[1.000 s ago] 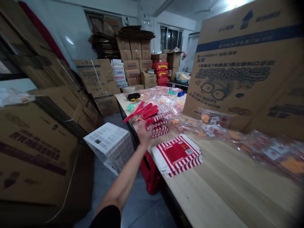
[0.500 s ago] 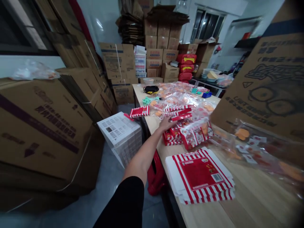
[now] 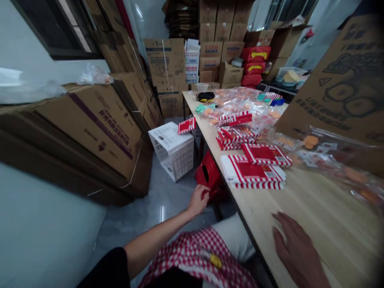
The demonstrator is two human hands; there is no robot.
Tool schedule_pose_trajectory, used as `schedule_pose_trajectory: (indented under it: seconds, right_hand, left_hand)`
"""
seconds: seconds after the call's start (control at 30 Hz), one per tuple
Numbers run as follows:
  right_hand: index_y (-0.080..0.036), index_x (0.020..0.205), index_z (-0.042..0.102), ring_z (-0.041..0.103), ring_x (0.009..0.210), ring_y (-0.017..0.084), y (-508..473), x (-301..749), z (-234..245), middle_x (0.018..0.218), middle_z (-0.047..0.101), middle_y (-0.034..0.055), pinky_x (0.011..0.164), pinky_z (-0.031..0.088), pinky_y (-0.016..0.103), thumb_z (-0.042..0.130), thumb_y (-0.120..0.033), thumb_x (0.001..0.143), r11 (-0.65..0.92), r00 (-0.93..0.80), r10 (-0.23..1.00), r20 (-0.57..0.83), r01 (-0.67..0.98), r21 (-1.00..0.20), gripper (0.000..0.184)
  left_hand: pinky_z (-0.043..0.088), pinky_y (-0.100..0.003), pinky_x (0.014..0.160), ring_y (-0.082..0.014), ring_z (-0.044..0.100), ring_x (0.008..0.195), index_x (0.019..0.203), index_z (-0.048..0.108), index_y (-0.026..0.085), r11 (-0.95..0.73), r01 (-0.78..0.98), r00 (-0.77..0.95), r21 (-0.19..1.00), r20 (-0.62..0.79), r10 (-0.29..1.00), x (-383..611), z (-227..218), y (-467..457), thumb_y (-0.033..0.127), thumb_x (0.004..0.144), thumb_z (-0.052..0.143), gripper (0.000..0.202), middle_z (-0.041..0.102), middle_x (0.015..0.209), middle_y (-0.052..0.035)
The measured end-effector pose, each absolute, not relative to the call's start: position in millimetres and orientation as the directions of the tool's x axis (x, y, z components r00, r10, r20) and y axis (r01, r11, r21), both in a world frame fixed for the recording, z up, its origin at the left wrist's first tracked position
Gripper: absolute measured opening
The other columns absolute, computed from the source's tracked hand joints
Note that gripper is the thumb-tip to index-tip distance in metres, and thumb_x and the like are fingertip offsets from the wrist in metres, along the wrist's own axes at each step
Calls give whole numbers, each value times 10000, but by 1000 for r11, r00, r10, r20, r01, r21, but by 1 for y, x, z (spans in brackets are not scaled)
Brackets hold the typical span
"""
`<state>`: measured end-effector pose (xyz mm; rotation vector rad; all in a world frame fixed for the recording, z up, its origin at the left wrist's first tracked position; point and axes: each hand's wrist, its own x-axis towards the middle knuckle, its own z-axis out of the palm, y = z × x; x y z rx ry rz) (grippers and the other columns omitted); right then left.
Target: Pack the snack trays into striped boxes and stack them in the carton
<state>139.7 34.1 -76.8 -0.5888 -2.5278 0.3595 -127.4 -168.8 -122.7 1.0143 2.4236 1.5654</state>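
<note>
My left hand is off the table's side, loosely curled with thumb and finger apart. It is in front of a red plastic stool; whether it touches the stool is unclear. My right hand hovers over or rests on the bare near part of the wooden table, fingers spread. Ahead of it lies a stack of flat red-and-white striped cartons, with a filled striped box partly on top. Several more striped boxes are piled behind.
Clear bags with orange pieces spread over the far table. A large cardboard box stands at the right. On the floor at left sits a white plastic crate, a striped carton over its corner. Flattened cardboard boxes lean along the wall.
My left hand has left the pile of striped boxes and dropped beside the stool. My right hand has come into view. One box now lies flat on the carton stack. The view has tilted down.
</note>
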Motion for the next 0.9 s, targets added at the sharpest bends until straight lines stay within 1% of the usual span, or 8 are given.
schedule_pose_trajectory:
  seconds: [0.1,0.27,0.5,0.63,0.7,0.8,0.83,0.9]
  right_hand:
    - [-136,1243,557,586,1214,333,12,122,-93,1299,585,203,910,534,476,387,-325,998,913,-822,404,402,335,-233,353]
    - [-121,1307,554,542,1265,346,2,128,-108,1378,541,220,951,481,495,397,-330,1011,943,-869,313,384,332,-16,394]
    - [-149,1303,581,561,1247,334,13,131,-113,1376,557,195,928,478,483,378,-396,1023,944,-866,302,399,329,-1,425]
    - [-161,1266,585,588,1212,335,16,137,-126,1335,590,181,870,503,479,398,-399,1004,955,-838,257,481,296,6,400]
    - [-171,1217,597,624,1128,340,14,137,-127,1247,630,178,803,517,467,439,-369,973,961,-812,204,546,272,46,352]
    - [-184,1118,612,662,955,295,0,106,-94,1054,668,149,725,525,402,488,-212,888,984,-776,38,630,138,111,263]
    - [-181,1127,610,664,958,271,-8,81,-72,1051,668,143,754,531,377,493,-146,850,992,-780,-27,625,58,114,302]
    - [-164,1239,596,648,1070,276,-20,5,-22,1165,661,158,887,528,394,498,-72,803,987,-822,-142,551,-76,141,457]
  left_hand:
    - [525,-335,775,-196,658,812,850,719,174,354,416,-802,837,154,577,-80,-141,-238,90,788,577,176,697,842,-44]
    - [510,-314,803,-185,660,829,893,727,180,428,366,-853,826,114,509,-68,-132,-281,116,798,557,205,734,873,-37]
    - [506,-290,767,-171,659,804,1010,715,159,435,305,-935,847,181,305,-134,-90,-299,220,876,555,217,739,892,-39]
    - [531,-326,774,-172,671,808,990,693,138,400,242,-969,884,200,144,-206,-63,-324,264,904,627,167,723,884,-40]
    - [545,-349,800,-175,676,827,983,686,135,379,213,-977,901,197,80,-247,-57,-336,300,919,647,181,716,893,-43]
    - [562,-374,831,-178,677,866,1018,676,132,360,155,-987,920,161,13,-312,-60,-342,341,946,639,224,707,946,-51]
    - [569,-381,834,-179,677,882,1047,669,132,359,130,-990,924,140,-4,-335,-65,-339,354,953,636,243,703,984,-56]
    - [580,-393,838,-187,676,925,1113,653,136,363,70,-995,929,90,-39,-382,-77,-325,373,961,630,282,689,1069,-70]
